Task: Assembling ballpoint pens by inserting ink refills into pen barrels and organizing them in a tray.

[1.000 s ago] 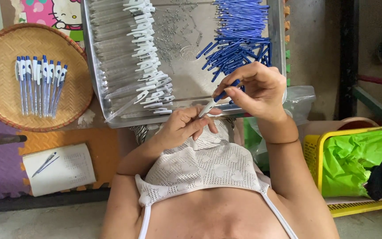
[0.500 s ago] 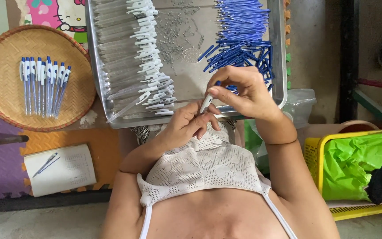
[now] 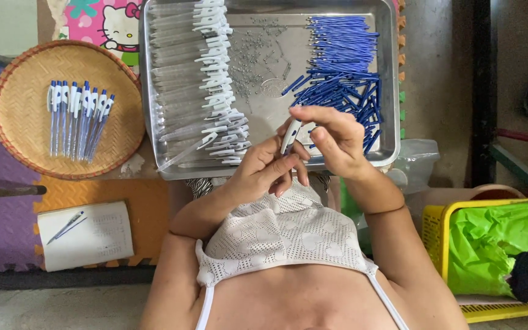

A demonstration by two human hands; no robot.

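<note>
Both hands pinch one white pen barrel [image 3: 290, 135]: left hand [image 3: 264, 171] clamped low, right hand [image 3: 331, 137] fingertips at top. Sits at 6 o'clock of steel tray [image 3: 392, 91]. Light, stiff, slick plastic; I'd grip mid-barrel.

Both hands hide most of the pen barrel [image 3: 289, 138].

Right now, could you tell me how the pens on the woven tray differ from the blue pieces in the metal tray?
The pens on the woven tray are white-and-blue and look assembled; the blue pieces in the metal tray are thin plain blue sticks. The pens lie in one neat row side by side; the blue pieces are heaped, many crossing. The pens are few, the blue pieces many. Both lie untouched by either hand.
</note>
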